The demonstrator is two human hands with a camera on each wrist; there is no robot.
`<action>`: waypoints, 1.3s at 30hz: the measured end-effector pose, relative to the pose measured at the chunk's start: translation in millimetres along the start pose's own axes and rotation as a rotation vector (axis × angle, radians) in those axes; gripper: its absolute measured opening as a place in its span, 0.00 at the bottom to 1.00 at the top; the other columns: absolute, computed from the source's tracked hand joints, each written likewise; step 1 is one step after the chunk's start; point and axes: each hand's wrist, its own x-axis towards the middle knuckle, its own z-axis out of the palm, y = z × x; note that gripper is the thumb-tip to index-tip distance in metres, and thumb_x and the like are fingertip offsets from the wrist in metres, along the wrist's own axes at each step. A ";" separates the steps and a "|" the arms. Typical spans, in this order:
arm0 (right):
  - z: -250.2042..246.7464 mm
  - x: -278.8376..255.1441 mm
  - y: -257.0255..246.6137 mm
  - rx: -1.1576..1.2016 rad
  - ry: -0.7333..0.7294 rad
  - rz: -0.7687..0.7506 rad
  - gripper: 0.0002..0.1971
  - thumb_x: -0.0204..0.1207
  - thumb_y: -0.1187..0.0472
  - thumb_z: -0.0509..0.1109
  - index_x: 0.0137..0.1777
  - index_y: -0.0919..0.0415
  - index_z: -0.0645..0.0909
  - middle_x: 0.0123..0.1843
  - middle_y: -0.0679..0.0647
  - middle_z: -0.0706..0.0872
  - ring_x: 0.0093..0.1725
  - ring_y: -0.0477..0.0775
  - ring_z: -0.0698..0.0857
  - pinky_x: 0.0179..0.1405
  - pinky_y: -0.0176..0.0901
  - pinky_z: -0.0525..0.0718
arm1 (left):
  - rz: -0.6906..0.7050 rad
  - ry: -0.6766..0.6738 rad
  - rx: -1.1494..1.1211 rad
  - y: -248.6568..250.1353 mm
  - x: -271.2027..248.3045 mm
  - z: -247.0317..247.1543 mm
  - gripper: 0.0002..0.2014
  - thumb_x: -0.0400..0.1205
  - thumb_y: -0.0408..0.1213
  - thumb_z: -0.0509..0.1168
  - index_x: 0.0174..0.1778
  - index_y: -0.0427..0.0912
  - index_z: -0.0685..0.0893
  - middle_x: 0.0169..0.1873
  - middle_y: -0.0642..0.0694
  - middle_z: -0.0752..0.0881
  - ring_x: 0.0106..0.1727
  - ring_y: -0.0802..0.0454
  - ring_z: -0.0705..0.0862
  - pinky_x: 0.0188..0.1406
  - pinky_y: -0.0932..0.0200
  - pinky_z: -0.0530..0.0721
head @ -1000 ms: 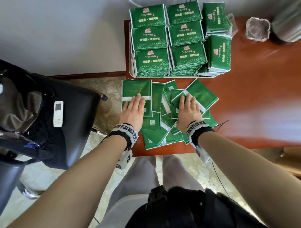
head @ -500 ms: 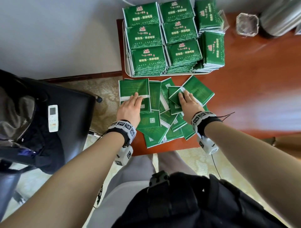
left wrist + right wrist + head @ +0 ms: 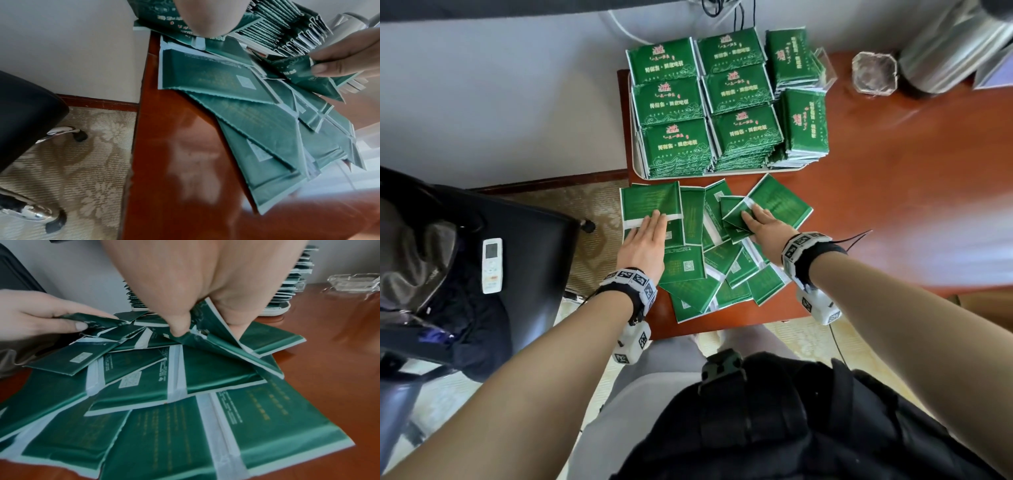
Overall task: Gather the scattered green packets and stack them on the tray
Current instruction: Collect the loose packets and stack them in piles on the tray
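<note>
Right, both hands down in the pile. L hand sits on the far-left packet of the loose spread; from the head cam the fingers look straight and together on top, but the R wrist cam shows thumb under and fingers over, pinching that packet's edge, which is lifted off the others. R hand is on the angled packet at the upper right of the spread; R wrist cam has thumb curled under a raised corner, fingers behind it, so that's a pinch too. L wrist cam backs it up: R fingertips clamp a lifted green corner.

Scattered packets overlap in a fan, backs up w/ white seams and QR squares showing, on the red-brown desk, between the person and the tray, reaching near the desk's front edge.

Tray, white, sits at the desk's far-left corner just beyond the loose ones, carrying stacked packets face up in rows, w/ two more stacks on its right side turned sideways.

Elsewhere: glass ashtray and metal kettle at far right of desk, well apart from the tray. Black office chair at left w/ a white remote lying on it. Patterned carpet below.
</note>
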 end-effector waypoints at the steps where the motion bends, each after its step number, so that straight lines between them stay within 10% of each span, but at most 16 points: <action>1: 0.0 -1.0 1.4 0.004 -0.005 -0.016 0.31 0.91 0.63 0.51 0.90 0.56 0.42 0.90 0.58 0.37 0.88 0.64 0.45 0.87 0.57 0.54 | -0.002 -0.021 0.018 2.4 0.2 -2.2 0.40 0.82 0.23 0.58 0.89 0.40 0.47 0.88 0.42 0.50 0.88 0.48 0.53 0.87 0.52 0.54; 16: -13.9 -44.6 100.4 -0.320 -0.066 -0.364 0.38 0.82 0.76 0.57 0.89 0.65 0.44 0.90 0.61 0.42 0.88 0.64 0.51 0.86 0.58 0.56 | -0.180 -0.063 0.048 161.6 3.0 -12.8 0.42 0.80 0.20 0.56 0.89 0.41 0.45 0.89 0.43 0.47 0.88 0.48 0.52 0.87 0.50 0.56; 27: 35.4 -108.1 261.8 -0.303 -0.016 -0.253 0.39 0.82 0.74 0.55 0.89 0.62 0.42 0.90 0.57 0.40 0.89 0.59 0.47 0.87 0.57 0.52 | 0.018 -0.200 0.005 341.1 11.7 36.5 0.41 0.79 0.18 0.50 0.89 0.41 0.45 0.89 0.44 0.43 0.89 0.48 0.47 0.87 0.45 0.53; 39: 70.0 -131.4 282.9 -0.197 0.090 -0.173 0.39 0.79 0.69 0.60 0.89 0.59 0.47 0.90 0.58 0.41 0.88 0.60 0.46 0.87 0.58 0.49 | 0.123 -0.173 0.066 368.0 4.3 58.9 0.36 0.84 0.36 0.64 0.87 0.41 0.55 0.88 0.41 0.47 0.88 0.43 0.52 0.83 0.43 0.62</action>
